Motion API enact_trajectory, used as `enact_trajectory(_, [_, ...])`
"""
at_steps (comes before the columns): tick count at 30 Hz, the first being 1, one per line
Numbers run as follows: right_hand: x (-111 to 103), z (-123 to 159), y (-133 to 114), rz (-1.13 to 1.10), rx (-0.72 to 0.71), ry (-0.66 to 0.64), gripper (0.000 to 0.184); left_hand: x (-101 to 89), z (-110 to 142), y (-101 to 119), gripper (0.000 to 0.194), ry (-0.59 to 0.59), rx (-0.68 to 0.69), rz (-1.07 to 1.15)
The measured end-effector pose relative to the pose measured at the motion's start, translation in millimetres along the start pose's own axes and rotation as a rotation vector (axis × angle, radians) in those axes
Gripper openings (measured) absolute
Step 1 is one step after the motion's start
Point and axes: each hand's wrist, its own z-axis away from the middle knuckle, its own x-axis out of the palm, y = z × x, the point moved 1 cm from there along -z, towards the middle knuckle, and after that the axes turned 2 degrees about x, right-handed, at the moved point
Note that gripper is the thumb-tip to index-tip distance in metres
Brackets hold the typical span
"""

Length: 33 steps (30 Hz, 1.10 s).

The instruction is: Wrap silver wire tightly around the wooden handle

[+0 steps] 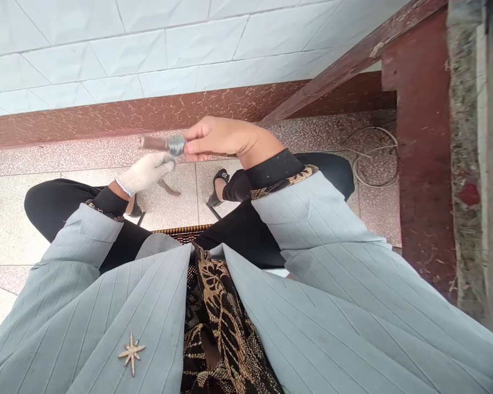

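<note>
A short brown stick-like handle [154, 143] with grey wire [176, 145] wound round one end is held out in front of my knees. My right hand [217, 138], bare, pinches the wire-wound end between thumb and fingers. Just below the coil is my left hand [145, 172], in a white knit glove. Its fingers are closed by the wire, slightly blurred, and what they grip is hidden. A curved brownish strip [169, 188] shows below the glove; whether it hangs from the hand or lies on the floor, I cannot tell.
A white tiled wall [139, 52] with a reddish-brown base band rises ahead. At right stand a dark red wooden frame [421, 148] and a slanting brace [332, 71]. A loop of pale cable [376, 185] lies on the speckled floor. A woven seat edge [184, 232] shows between my legs.
</note>
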Motion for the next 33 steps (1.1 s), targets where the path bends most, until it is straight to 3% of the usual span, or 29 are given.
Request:
enact_trajectory(2, [-12.0,2.4,0.3,-0.240,-0.092,0.312,0.031,-0.3,-1.3,1.1,0.028,0.030,-0.027,-0.003])
enact_trajectory(4, [-19.1,0.3,5.1,-0.316,-0.052,0.519,0.038,1.8,-1.4,4.5,0.026,0.003,-0.026,-0.022])
enact_trajectory(8, [-24.6,-11.0,21.6,-0.129,0.164,0.673,0.035,6.9,2.2,15.5,0.026,-0.140,0.042,-0.065])
enact_trajectory(12, [-25.9,-20.5,34.9,0.330,0.303,0.592,0.029,4.7,5.0,21.7,0.026,-0.174,0.086,-0.087])
enact_trajectory(16, [-14.6,-25.3,35.1,0.672,0.440,0.374,0.023,-2.9,4.4,16.3,0.024,-0.084,0.056,-0.141])
enact_trajectory(19, [1.5,-25.3,29.9,0.759,0.522,0.053,0.026,-9.9,4.3,11.7,0.022,0.034,0.001,-0.168])
enact_trajectory(22, [12.2,-20.2,22.2,0.616,0.481,-0.187,0.024,-18.5,5.4,10.0,0.020,0.137,-0.047,-0.134])
enact_trajectory(25, [10.8,-11.2,11.8,0.433,0.389,-0.201,0.024,-25.8,5.0,6.3,0.020,0.218,-0.101,-0.082])
enact_trajectory(28, [3.7,-1.5,0.7,0.309,0.261,-0.162,0.027,-23.5,0.3,-0.4,0.019,0.214,-0.095,-0.063])
enact_trajectory(30, [-0.6,2.9,-4.7,0.217,0.137,-0.062,0.030,-14.1,-4.0,-2.5,0.017,0.154,-0.039,-0.063])
enact_trajectory(33, [-5.1,3.1,-4.2,0.109,0.057,0.206,0.031,5.8,-6.6,2.1,0.018,0.020,-0.008,-0.046])
